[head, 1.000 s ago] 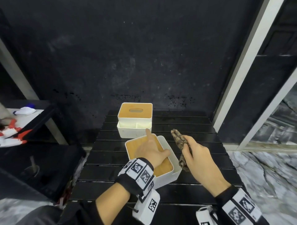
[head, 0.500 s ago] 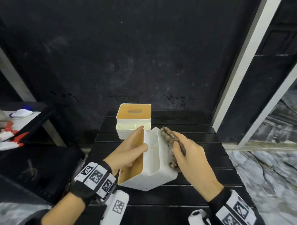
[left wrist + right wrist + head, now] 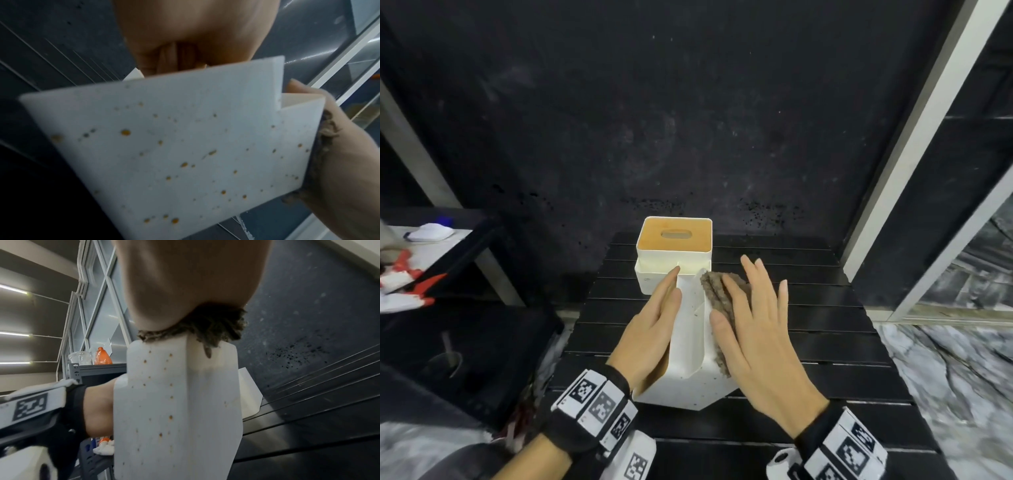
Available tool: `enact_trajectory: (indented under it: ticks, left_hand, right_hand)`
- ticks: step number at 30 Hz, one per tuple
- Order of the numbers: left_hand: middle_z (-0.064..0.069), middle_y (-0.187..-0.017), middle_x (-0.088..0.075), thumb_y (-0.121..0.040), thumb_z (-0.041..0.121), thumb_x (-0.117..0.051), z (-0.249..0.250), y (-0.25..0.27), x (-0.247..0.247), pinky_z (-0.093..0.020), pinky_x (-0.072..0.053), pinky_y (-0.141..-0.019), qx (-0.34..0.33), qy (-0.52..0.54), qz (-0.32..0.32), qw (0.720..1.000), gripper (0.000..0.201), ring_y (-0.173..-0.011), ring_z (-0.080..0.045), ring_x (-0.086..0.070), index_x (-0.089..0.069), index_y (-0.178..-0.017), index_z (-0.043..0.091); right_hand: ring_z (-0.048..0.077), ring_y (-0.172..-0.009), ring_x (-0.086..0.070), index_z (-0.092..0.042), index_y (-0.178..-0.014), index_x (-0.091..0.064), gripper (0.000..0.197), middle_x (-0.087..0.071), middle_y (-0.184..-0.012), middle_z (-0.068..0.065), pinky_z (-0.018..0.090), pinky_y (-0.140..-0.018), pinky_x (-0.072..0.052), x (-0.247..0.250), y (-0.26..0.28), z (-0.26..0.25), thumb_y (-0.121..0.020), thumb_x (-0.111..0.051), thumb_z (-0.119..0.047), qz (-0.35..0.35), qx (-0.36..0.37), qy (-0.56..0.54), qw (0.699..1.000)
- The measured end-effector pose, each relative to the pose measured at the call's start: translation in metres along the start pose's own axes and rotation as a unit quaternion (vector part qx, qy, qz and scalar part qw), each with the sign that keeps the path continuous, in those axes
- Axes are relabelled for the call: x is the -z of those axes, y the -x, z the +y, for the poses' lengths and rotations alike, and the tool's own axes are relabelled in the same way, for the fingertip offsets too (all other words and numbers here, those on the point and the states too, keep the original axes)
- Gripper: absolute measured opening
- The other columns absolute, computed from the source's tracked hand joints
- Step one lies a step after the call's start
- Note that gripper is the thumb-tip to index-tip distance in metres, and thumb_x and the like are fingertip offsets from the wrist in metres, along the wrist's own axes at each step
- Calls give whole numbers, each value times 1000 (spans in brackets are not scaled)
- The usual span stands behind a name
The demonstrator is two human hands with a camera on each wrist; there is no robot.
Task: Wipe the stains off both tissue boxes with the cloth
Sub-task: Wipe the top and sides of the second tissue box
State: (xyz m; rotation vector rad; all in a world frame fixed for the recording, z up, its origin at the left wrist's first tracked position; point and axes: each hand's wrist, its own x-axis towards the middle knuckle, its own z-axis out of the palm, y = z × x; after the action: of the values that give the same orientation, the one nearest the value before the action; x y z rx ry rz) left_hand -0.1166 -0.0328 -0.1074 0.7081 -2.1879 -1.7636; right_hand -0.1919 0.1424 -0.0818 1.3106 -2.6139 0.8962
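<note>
The near white tissue box [image 3: 690, 329] stands tipped on an edge on the black slatted table [image 3: 808, 308], its wooden lid facing left. My left hand [image 3: 654, 325] lies flat against that lid with straight fingers. My right hand [image 3: 753, 329], fingers spread and straight, presses the brown cloth [image 3: 717, 291] onto the box's right side. Orange-brown specks dot the box's white face [image 3: 174, 146] and its corner walls [image 3: 174, 402]. The cloth [image 3: 216, 324] bunches under my right palm. The second box [image 3: 674, 240] stands upright behind, wooden lid up.
A dark shelf at the left carries red and white items [image 3: 400, 284]. An orange bottle [image 3: 102, 356] and a clear cup stand on a rack. A dark wall rises behind the table; a white post [image 3: 914, 137] and marble floor lie to the right.
The near box went from lying lid-up to standing tipped on its edge between my hands. My right hand went from gripping the cloth to pressing it flat on the box's side.
</note>
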Motion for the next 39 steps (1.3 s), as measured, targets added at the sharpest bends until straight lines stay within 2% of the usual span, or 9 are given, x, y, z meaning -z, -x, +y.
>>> enact_trajectory:
  ticks: [3,7,12,18,23,26,31,35,39]
  left_hand:
    - [32,-151,-49,-108,61,-40,1,3,-2,-51,-43,-119,-9,26,5,1000,38,-138,-6,-52,-33,-139,80]
    - [30,-142,-59,-110,48,-46,-3,-1,-1,-47,-48,-116,-13,81,16,997,38,-132,-3,-59,-47,-142,68]
    - [25,-138,-64,-108,45,-49,-2,-5,-2,-36,-56,-106,-19,90,-13,996,43,-123,1,-65,-47,-150,54]
    - [27,-153,-51,-108,46,-48,-1,-5,-9,-36,-48,-116,-36,64,-15,997,50,-137,3,-53,-38,-156,55]
    - [26,-133,-64,-112,31,-45,2,-8,-4,-7,-53,-82,-26,92,-3,995,45,-109,19,-63,-43,-155,42]
    - [24,-134,-65,-111,36,-46,2,-10,-2,-14,-57,-85,-19,84,-19,996,45,-112,11,-66,-43,-155,45]
    - [23,-153,-51,-110,42,-45,3,-9,-2,-35,-48,-115,-18,52,-20,998,51,-135,0,-53,-34,-158,52]
    - [40,-114,-67,-112,36,-44,-1,-10,8,-12,-54,-92,-19,40,1,999,41,-107,20,-62,-39,-147,57]
    - [24,-128,-67,-110,43,-45,-2,-9,12,-34,-53,-108,-7,40,7,999,45,-119,2,-65,-41,-153,54]
  right_hand:
    - [-3,-148,25,-28,-160,9,67,23,-163,-22,37,-124,15,8,-7,-1,-105,-15,-57,-86,35,-52,994]
    - [-11,-145,23,-34,-158,16,72,22,-162,-28,31,-125,10,8,-5,-5,-101,-16,-64,-122,21,-91,988]
    - [-13,-141,31,-45,-143,35,76,33,-156,-28,21,-118,19,5,14,-17,-88,-1,-82,-125,-29,-15,992]
    - [1,-152,14,-29,-159,11,89,10,-168,-13,31,-123,11,2,-32,-1,-88,-8,-80,-107,-101,-83,986]
    - [-5,-147,26,-31,-157,20,88,23,-164,-17,27,-123,11,6,-8,-19,-90,-5,-82,-114,-42,-57,991]
    - [-8,-143,32,-32,-154,26,93,33,-159,-22,23,-120,13,11,14,-19,-85,-3,-87,-140,-30,-21,989]
    - [-1,-151,8,-28,-160,6,91,2,-170,-8,33,-126,1,6,-28,-4,-89,-10,-81,-90,-75,-75,990]
    - [-7,-144,27,-26,-159,15,92,19,-167,-11,28,-124,9,7,-19,-19,-90,-9,-81,-118,-15,-39,992]
    - [-6,-145,28,-28,-158,19,95,25,-164,-17,26,-123,10,11,9,-18,-86,-3,-86,-143,11,44,989]
